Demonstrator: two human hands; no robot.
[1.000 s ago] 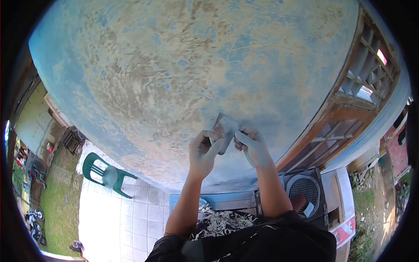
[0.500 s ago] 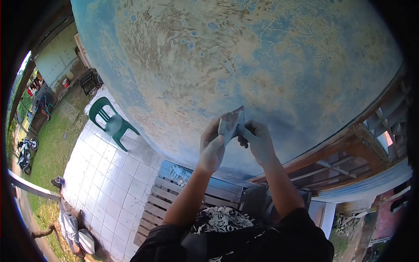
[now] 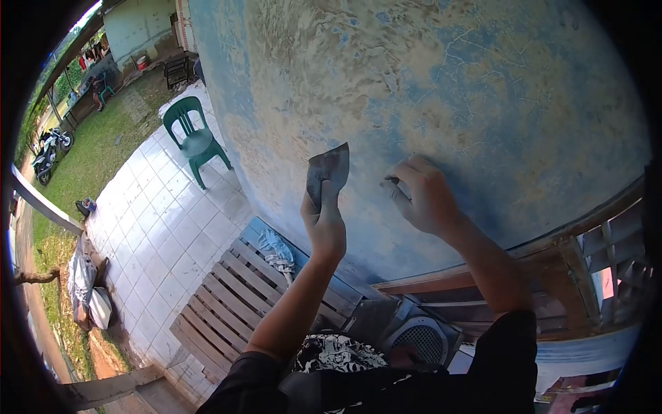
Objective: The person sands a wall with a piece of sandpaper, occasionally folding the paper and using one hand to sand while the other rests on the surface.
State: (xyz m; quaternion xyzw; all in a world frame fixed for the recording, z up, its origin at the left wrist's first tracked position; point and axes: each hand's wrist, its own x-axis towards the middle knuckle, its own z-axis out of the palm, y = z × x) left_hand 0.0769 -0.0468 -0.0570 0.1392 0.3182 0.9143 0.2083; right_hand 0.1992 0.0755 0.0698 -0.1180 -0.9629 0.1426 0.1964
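Note:
Upright in my left hand (image 3: 325, 224) is a thin, dark, stained flat scraper (image 3: 329, 168), its wide edge up and its corners pointed. My thumb presses along its face, and the lower part is hidden in my palm. To the right of it, apart from the scraper, my right hand (image 3: 424, 196) is raised with fingers curled and thumb near the fingertips. A dark spot shows at those fingertips, too small to name. Pale dust coats both hands. Behind them stands a blue wall (image 3: 414, 124) with worn brownish patches and fine cracks.
A wooden slatted bench (image 3: 227, 297) sits below, with a pale crumpled cloth (image 3: 276, 250) on it. Beside it is a speaker-like box with a round grille (image 3: 419, 339). A green plastic chair (image 3: 196, 143) stands on white tiles (image 3: 165, 228). A wooden window frame (image 3: 572, 269) borders the wall.
My right hand has let go of the scraper and moved right, away from it. My left hand keeps the scraper and has turned it. The view has shifted, showing more bench.

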